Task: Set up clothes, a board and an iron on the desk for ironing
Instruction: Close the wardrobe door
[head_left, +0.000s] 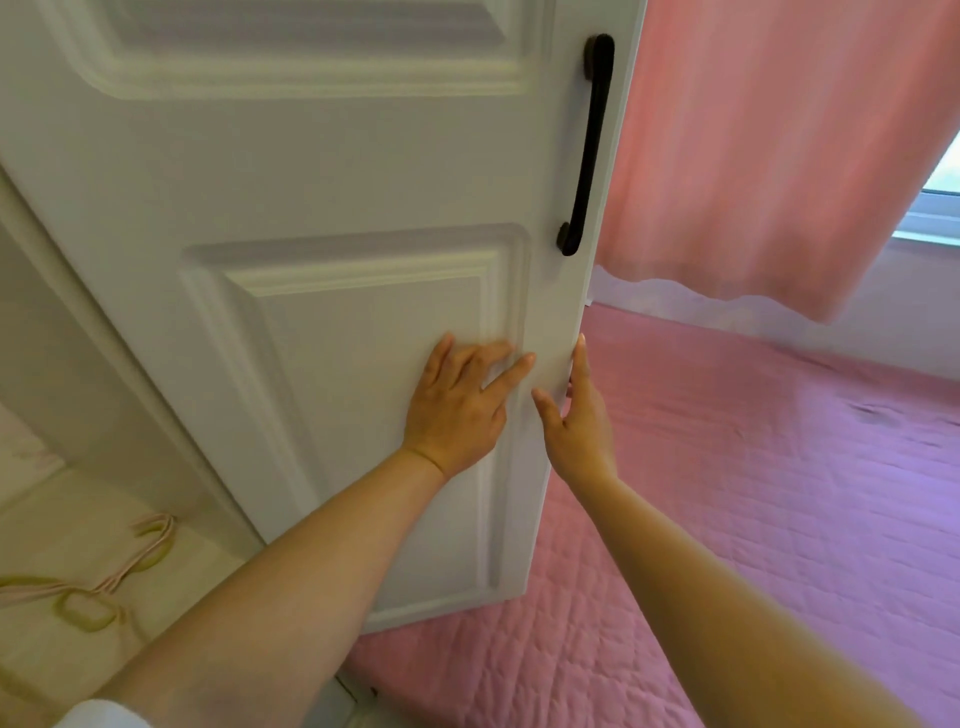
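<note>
A white panelled wardrobe door (332, 249) fills the middle of the view, swung partly open, and both hands are seen on it. The left hand (457, 405) is laid flat against the lower raised panel, fingers straight and spread, palm pressed to the painted face. The right hand (576, 410) is placed at the door's free edge, just beside the left: the thumb is stretched across the front face while the other fingers are run up along the edge and partly hidden behind it. Whether those hidden fingers are curled round the edge cannot be told; what is seen of them is straight. Nothing else is held by either hand.

The dark bar handle (587, 145) is mounted upright near the same edge, well above both hands and untouched. To the left of the door, the pale inside of the wardrobe (78, 519) is exposed, and pink clothes hangers (109, 577) are seen lying on its floor, well apart from the left forearm. No clothes, board, iron or desk are shown in this view.

To the right, a pink quilted bed cover (753, 493) is spread below the right arm, and a pink curtain (779, 145) is hung beyond it beside a strip of window (940, 202).
</note>
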